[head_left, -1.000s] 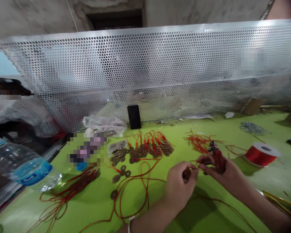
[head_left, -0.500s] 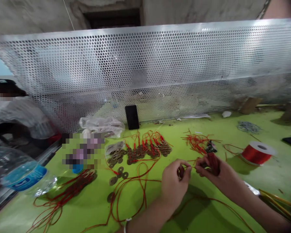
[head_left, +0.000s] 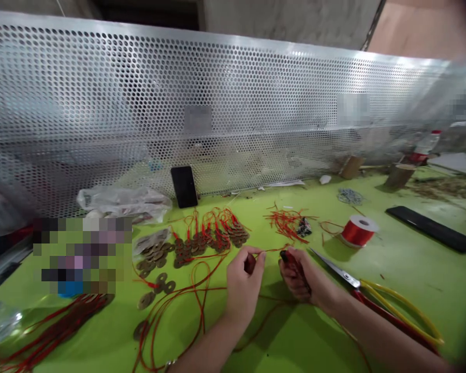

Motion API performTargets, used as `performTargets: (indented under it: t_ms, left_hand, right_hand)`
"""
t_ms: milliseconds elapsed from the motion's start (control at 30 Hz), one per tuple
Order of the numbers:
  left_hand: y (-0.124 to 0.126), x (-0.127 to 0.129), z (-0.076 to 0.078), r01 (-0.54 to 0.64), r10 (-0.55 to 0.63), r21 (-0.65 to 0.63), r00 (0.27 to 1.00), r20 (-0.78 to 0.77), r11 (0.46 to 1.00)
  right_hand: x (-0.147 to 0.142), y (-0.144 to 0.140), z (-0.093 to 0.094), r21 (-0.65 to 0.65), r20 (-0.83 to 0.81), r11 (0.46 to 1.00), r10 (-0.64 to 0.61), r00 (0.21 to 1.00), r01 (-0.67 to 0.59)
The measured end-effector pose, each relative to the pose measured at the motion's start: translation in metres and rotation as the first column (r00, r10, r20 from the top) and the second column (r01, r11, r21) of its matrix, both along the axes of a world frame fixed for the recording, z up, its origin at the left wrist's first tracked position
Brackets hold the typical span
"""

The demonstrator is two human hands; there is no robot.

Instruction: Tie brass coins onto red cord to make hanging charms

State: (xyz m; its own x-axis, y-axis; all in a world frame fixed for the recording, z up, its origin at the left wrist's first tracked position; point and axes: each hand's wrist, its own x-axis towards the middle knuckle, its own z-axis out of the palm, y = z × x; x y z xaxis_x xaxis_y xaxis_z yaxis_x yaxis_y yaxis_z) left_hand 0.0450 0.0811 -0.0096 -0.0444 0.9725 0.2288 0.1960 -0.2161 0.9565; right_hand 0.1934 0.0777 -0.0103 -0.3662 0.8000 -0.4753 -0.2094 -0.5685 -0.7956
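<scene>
I can't read any text here. The patches on the perforated metal screen [head_left: 233,103] are blurred out, and so is the block on the green table [head_left: 373,321] left of the black phone [head_left: 184,186]. The phone's screen is dark. The bottle [head_left: 423,147] at the screen's far right has a red label, too small to read.

We have one view, worn on the head; it looks forward and down over the green table [head_left: 392,269], close above both hands, facing the perforated screen [head_left: 233,103].

Open green table [head_left: 396,259] right of scissors [head_left: 336,269]; coins [head_left: 202,241] crowding left.
</scene>
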Motion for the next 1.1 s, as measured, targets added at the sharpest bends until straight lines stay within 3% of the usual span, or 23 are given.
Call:
performTargets:
  t_ms: [233,1100]
  left_hand:
    - [0.0001,-0.0001,-0.0010,0.015,-0.015,0.011,1.000,-0.009,1.000]
    - [0.0013,0.0001,-0.0017,0.026,-0.026,0.006,0.999,-0.025,1.000]
  right_hand:
    - [0.0004,-0.0009,-0.0036,0.018,-0.083,1.000,0.011,0.997,-0.010]
    - [-0.0016,-0.0003,-0.0028,0.007,-0.092,1.000,0.000,0.996,0.000]
